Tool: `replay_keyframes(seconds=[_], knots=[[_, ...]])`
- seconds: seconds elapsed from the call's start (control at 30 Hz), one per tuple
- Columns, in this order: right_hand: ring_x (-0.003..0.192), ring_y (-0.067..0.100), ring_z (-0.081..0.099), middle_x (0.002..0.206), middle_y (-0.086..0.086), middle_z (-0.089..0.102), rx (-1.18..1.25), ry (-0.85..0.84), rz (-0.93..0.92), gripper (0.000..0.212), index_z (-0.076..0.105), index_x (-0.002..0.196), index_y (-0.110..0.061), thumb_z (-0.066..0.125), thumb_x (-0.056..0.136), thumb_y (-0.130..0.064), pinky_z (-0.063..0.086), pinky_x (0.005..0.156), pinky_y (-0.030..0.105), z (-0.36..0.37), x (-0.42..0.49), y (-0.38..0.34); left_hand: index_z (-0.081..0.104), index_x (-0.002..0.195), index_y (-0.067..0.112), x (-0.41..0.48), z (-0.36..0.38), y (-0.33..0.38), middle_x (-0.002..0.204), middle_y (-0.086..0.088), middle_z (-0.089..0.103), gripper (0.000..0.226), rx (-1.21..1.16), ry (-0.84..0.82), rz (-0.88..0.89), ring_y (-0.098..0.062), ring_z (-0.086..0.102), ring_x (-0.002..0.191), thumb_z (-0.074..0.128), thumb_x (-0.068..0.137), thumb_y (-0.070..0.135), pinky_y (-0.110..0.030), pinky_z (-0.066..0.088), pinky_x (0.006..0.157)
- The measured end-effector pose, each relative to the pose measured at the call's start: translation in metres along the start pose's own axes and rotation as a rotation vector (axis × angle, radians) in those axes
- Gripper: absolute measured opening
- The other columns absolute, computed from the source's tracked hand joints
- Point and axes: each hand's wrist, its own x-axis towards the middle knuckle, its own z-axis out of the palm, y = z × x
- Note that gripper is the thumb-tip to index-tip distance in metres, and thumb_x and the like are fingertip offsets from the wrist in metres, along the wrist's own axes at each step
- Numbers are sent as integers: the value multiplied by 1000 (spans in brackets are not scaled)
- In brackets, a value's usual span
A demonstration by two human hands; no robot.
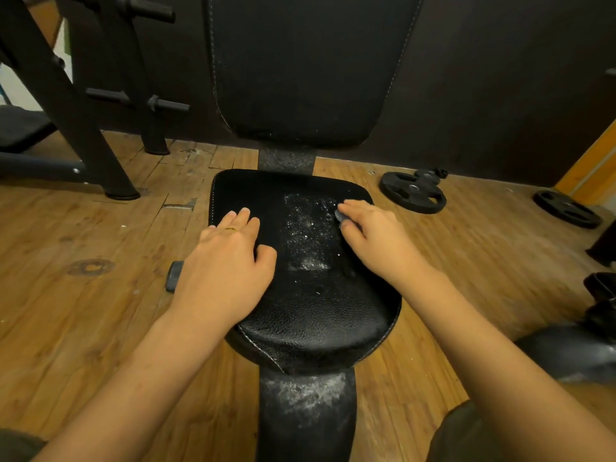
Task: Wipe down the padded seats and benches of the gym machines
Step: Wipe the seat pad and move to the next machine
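A black padded seat (310,315) fills the middle of the view, with a patch of white dust (308,228) on its upper middle. Behind it rises the black padded backrest (300,68). My left hand (226,261) rests flat on the seat's left side, fingers straight, a ring on one finger. My right hand (370,235) lies on the seat's right side beside the dust patch and presses a small dark grey cloth (340,215) under its fingers; only a corner of the cloth shows.
The seat's dusty black support post (306,415) runs down to the wooden floor (83,311). Black machine frame legs (83,128) stand at the left. Two weight plates (413,192) (566,208) lie on the floor at the right. A small dark knob (174,275) sticks out left of the seat.
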Motion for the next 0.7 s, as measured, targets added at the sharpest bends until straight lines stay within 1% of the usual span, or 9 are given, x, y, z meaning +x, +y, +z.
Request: replay_keyframes(seconds=[0.07,0.2,0.33,0.4,0.47,0.53,0.6,0.67,0.7], knots=[[135,22,48,141,4,57,-6,8,-11,36,60,135,-11,46,102,-18,40,111,44,0,7,2,31,155,18,0,-1,0,164,3,20,55,-6,-1,-5,-14,14,151,35,102,32,-32,15,120],[142,16,40,149,-3,50,60,-26,-83,41,56,141,-19,50,100,-20,32,119,41,-9,-31,-2,33,154,17,0,1,1,164,2,22,54,-14,12,-8,-15,15,151,36,102,31,-32,16,119],[140,2,38,144,-13,51,103,-36,-199,41,59,137,-22,51,97,-26,25,117,14,-16,-95,-11,39,150,13,1,3,0,163,-1,25,52,-26,29,8,-17,19,150,38,101,29,-31,14,119],[139,0,38,143,-12,53,124,-44,-198,43,60,137,-21,50,96,-30,22,114,8,-17,-97,-10,39,150,14,3,4,-2,162,0,26,52,-31,39,15,-16,20,149,39,101,30,-31,16,119],[137,3,42,142,-8,55,116,-23,-173,42,60,137,-19,50,97,-29,21,113,7,-13,-85,-9,38,152,18,7,2,-7,162,3,26,53,-37,22,39,-14,19,150,41,100,32,-31,17,118],[138,10,44,143,-4,55,93,8,-148,38,59,137,-16,53,100,-22,24,115,15,-11,-67,-10,39,151,22,13,-4,-18,161,9,27,54,-75,-25,68,-9,20,149,47,99,34,-29,17,118],[137,14,47,140,-2,58,77,21,-133,35,62,134,-13,55,100,-14,33,116,30,-8,-56,-13,44,149,25,17,-10,-29,158,13,32,52,-155,-70,96,-3,22,147,52,99,34,-25,15,116],[134,16,50,137,-2,61,80,8,-151,34,65,131,-13,55,98,-14,43,110,45,-6,-55,-20,46,147,25,16,-10,-34,156,14,35,49,-183,-64,134,-2,23,146,53,99,33,-23,13,116],[135,16,49,137,-3,61,102,-5,-174,36,65,131,-15,54,97,-17,44,109,47,-6,-59,-26,46,147,24,15,-9,-34,156,13,35,49,-179,-47,142,-3,23,146,52,100,33,-24,12,117]])
